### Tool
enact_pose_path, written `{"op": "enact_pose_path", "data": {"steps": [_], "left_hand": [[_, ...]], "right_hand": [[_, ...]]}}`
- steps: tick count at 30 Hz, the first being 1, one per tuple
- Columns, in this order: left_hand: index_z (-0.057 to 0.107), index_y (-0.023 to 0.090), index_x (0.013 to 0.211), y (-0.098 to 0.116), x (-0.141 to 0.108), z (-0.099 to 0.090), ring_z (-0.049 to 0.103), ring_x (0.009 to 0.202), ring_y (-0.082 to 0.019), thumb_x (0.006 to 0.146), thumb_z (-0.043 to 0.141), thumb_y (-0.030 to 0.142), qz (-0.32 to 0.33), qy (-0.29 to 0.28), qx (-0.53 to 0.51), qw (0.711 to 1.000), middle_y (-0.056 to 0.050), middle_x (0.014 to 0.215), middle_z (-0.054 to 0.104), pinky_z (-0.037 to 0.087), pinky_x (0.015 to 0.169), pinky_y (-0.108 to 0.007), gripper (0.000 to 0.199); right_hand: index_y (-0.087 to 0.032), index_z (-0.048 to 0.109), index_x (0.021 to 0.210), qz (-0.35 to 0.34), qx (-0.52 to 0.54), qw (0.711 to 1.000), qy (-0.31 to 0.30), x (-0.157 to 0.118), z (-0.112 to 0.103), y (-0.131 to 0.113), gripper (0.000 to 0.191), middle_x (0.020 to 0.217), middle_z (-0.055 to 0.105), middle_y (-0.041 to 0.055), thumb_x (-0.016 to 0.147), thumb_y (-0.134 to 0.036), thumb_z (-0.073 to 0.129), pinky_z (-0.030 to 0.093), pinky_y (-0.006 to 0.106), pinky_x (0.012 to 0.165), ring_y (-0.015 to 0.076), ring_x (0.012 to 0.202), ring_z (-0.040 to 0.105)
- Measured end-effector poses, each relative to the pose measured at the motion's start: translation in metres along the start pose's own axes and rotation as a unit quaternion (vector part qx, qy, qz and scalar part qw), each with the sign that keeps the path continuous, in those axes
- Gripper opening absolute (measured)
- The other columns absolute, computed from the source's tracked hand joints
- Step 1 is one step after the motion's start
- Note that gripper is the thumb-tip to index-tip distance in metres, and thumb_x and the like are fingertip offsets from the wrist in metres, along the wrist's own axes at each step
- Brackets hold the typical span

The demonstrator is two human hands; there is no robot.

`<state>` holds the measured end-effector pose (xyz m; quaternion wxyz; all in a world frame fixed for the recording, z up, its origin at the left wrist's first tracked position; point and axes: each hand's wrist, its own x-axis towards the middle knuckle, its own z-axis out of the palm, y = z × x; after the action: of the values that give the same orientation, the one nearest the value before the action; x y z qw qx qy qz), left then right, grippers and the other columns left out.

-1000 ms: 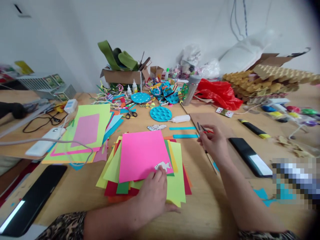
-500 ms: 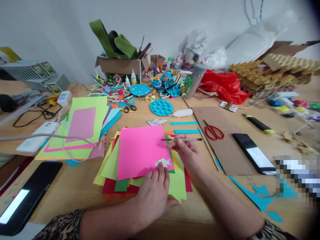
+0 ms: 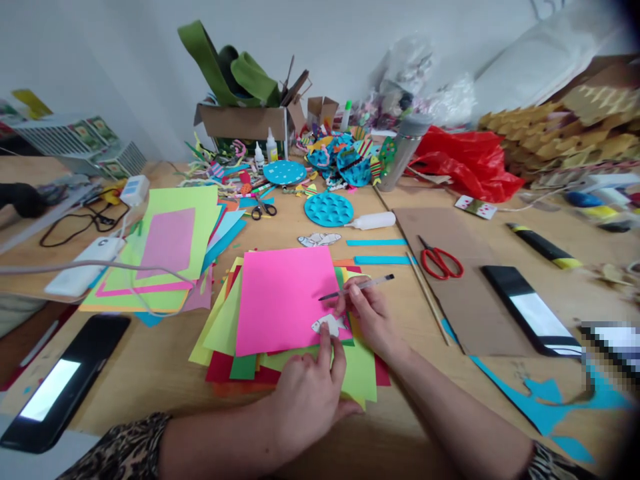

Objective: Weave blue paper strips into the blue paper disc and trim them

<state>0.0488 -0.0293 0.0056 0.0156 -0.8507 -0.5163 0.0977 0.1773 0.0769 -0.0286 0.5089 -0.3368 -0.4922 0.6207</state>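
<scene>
A bright pink sheet [image 3: 285, 293] lies on top of a stack of coloured papers [image 3: 225, 320]. Near its lower right corner rests a small white fish cutout [image 3: 325, 325]. My left hand [image 3: 307, 393] presses a fingertip on the cutout; its fingers are apart and its thumb reaches to the stack's lower edge. Above the cutout, my right hand [image 3: 370, 313] is closed round a thin pen [image 3: 373, 282], whose dark tip points left over the pink sheet. More white fish cutouts [image 3: 319, 239] lie just behind the stack.
Red scissors [image 3: 440, 260] and a phone [image 3: 533, 310] lie on brown cardboard [image 3: 460, 307] at right. A glue bottle [image 3: 373, 221] and blue disc [image 3: 329, 209] are farther back. At left are green sheets [image 3: 200, 233] and another phone [image 3: 65, 380]. Blue scraps [image 3: 545, 407] lie front right.
The pen has tilted, its tip lower and its back end raised. My right hand has moved slightly down, nearer the fish cutout. The view has shifted a little to the left.
</scene>
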Motion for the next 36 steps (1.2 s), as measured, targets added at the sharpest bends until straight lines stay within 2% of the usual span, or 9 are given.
{"op": "enact_pose_path", "data": {"steps": [4,10,14,22,25,27,30,33,36], "left_hand": [[0.043,0.010,0.139,0.000,0.002,0.001,0.065,0.063,-0.021,0.076,0.047,0.073,-0.003,-0.003,-0.002,1.000,-0.028,0.144,0.036,0.052,0.054,-0.034,0.089],[0.045,0.007,0.136,-0.001,0.002,0.001,0.065,0.067,-0.022,0.076,0.049,0.071,0.003,0.011,-0.021,1.000,-0.029,0.140,0.042,0.053,0.056,-0.034,0.088],[0.047,0.005,0.133,-0.002,0.002,0.002,0.067,0.078,-0.026,0.077,0.049,0.070,0.002,0.027,-0.031,0.999,-0.029,0.138,0.045,0.054,0.063,-0.036,0.086],[0.048,0.006,0.133,-0.002,0.002,0.002,0.067,0.075,-0.025,0.078,0.049,0.069,0.002,0.027,-0.036,0.999,-0.029,0.138,0.044,0.054,0.061,-0.036,0.084],[0.048,0.008,0.133,-0.002,0.001,0.005,0.067,0.074,-0.024,0.077,0.050,0.069,-0.002,0.037,-0.030,0.999,-0.028,0.141,0.041,0.054,0.060,-0.036,0.083],[0.048,0.008,0.133,-0.002,0.001,0.007,0.067,0.077,-0.025,0.077,0.051,0.069,-0.004,0.042,-0.032,0.999,-0.028,0.141,0.041,0.053,0.061,-0.036,0.084],[0.049,0.007,0.131,-0.003,0.001,0.009,0.065,0.089,-0.028,0.078,0.050,0.069,-0.003,0.064,-0.044,0.997,-0.026,0.138,0.046,0.053,0.069,-0.038,0.081],[0.052,0.006,0.127,-0.007,0.002,0.010,0.061,0.096,-0.029,0.081,0.045,0.068,0.008,0.093,-0.059,0.994,-0.023,0.129,0.055,0.051,0.075,-0.040,0.078],[0.055,0.005,0.122,-0.011,0.004,0.010,0.058,0.097,-0.029,0.083,0.044,0.066,0.018,0.119,-0.071,0.990,-0.021,0.120,0.060,0.049,0.078,-0.040,0.074]], "right_hand": [[-0.023,0.049,0.088,0.010,-0.039,0.999,0.005,-0.002,0.003,-0.004,0.018,0.056,0.057,-0.0049,0.094,-0.040,0.049,0.045,0.026,0.055,0.0114,0.053,0.053],[-0.020,0.051,0.084,0.006,-0.090,0.996,0.011,-0.006,0.010,-0.008,0.021,0.055,0.054,-0.0049,0.091,-0.040,0.054,0.042,0.022,0.047,0.0091,0.048,0.051],[-0.020,0.049,0.084,0.010,-0.120,0.993,0.005,-0.007,0.012,-0.006,0.022,0.058,0.054,-0.0043,0.090,-0.040,0.054,0.043,0.022,0.047,0.0094,0.049,0.051],[-0.019,0.053,0.079,-0.009,-0.147,0.989,-0.008,-0.006,0.013,-0.009,0.020,0.072,0.053,-0.0014,0.089,-0.036,0.057,0.046,0.023,0.054,0.0098,0.059,0.055],[-0.019,0.056,0.084,-0.009,-0.149,0.989,-0.012,-0.006,0.009,-0.007,0.017,0.072,0.054,-0.0009,0.090,-0.035,0.055,0.048,0.024,0.055,0.0112,0.061,0.056],[-0.020,0.060,0.094,-0.033,-0.185,0.982,-0.018,-0.005,0.004,-0.007,0.015,0.072,0.058,0.0000,0.093,-0.033,0.051,0.048,0.025,0.054,0.0122,0.062,0.056],[-0.022,0.062,0.107,-0.111,-0.294,0.946,-0.083,-0.002,-0.007,-0.015,0.020,0.087,0.064,0.0048,0.095,-0.026,0.046,0.052,0.030,0.066,0.0157,0.076,0.060],[-0.022,0.064,0.108,-0.182,-0.403,0.875,-0.200,0.003,-0.017,-0.027,0.020,0.096,0.066,0.0074,0.092,-0.023,0.051,0.051,0.037,0.083,0.0204,0.094,0.059],[-0.021,0.065,0.110,-0.199,-0.463,0.819,-0.274,0.005,-0.020,-0.034,0.022,0.098,0.067,0.0080,0.089,-0.023,0.058,0.049,0.038,0.089,0.0230,0.105,0.055]]}}
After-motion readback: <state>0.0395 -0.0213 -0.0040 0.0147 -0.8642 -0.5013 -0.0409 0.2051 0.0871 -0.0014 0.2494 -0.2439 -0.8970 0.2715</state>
